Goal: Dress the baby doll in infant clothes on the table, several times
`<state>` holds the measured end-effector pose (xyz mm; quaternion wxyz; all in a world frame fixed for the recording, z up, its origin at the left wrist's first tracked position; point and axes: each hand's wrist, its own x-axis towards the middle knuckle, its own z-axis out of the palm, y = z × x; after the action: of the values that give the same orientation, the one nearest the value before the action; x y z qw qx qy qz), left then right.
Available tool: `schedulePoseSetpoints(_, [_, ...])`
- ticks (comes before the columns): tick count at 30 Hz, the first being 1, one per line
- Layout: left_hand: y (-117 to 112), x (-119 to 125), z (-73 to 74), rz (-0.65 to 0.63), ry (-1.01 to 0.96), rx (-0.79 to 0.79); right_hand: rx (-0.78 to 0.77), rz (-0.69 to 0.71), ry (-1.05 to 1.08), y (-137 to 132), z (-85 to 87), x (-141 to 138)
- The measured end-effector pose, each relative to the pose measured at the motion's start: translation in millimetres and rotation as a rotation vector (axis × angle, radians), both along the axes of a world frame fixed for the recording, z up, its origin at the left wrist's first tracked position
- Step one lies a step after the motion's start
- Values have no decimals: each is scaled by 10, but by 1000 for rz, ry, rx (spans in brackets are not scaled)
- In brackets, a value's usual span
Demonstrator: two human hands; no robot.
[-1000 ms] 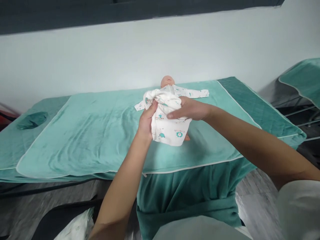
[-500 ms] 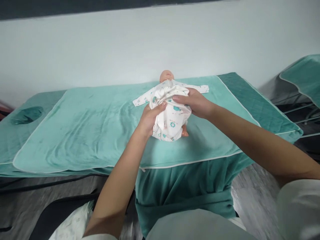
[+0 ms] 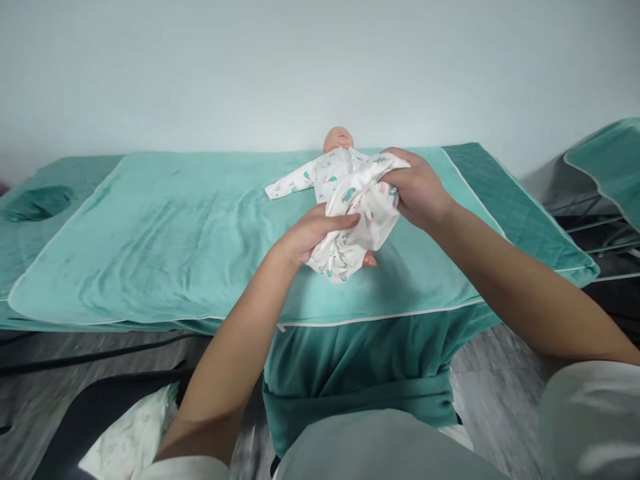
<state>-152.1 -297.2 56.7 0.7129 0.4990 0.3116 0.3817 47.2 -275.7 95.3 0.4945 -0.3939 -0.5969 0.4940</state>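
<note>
A baby doll (image 3: 339, 138) lies on its back on the bed, its head toward the wall. It wears a white long-sleeved top (image 3: 295, 179) with green prints. Above its lower body I hold a bunched pair of white printed baby pants (image 3: 345, 250), or a similar small garment; its exact kind is hard to tell. My left hand (image 3: 320, 230) is closed on its near left part, thumb on top. My right hand (image 3: 415, 183) pinches its upper right edge and stretches it. One doll foot (image 3: 369, 259) shows below the cloth; the legs are mostly hidden.
A light green cover (image 3: 165, 247) with white piping lies over the darker green bed (image 3: 540, 220). The bed has a face hole (image 3: 37, 203) at the left. A white patterned bundle (image 3: 133, 433) rests on a black chair (image 3: 65, 427) below left. The wall stands directly behind.
My right hand has moved up and pulled the cloth's edge outward to the right. My left hand stays gripping it lower down. The view has shifted slightly.
</note>
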Motion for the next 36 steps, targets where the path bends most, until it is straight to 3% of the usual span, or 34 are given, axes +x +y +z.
schedulePoseSetpoints(2, [16,20,-23,7,-21,5,-27,-2,46,7,-24,13])
schedulePoseSetpoints(5, [71,60,-83,153,-61,34,-123,60,77,-59,-114,50])
schedulePoseSetpoints(9, [144,99,-222,232,69,22,-289,58,24,-209,-377,153])
schedulePoseSetpoints(12, [163,140,-288,140,333,157,-372,7,-17,-317,-635,241])
schedulePoseSetpoints(17, [135,273,-327,-143,899,511,-513,-25,-94,-542,-1009,360])
schedulePoseSetpoints(21, [62,413,-447,-191,1086,597,-479,-94,-207,-690,-1225,411])
schedulePoseSetpoints(27, [-26,512,-540,-138,1145,610,-269,-286,-417,-758,-1495,318])
schedulePoseSetpoints(32, [-12,459,-451,-191,1068,568,-230,-392,-262,-809,-1652,176])
schedulePoseSetpoints(36, [8,366,-433,-197,783,380,-234,-447,-121,-803,-1702,131])
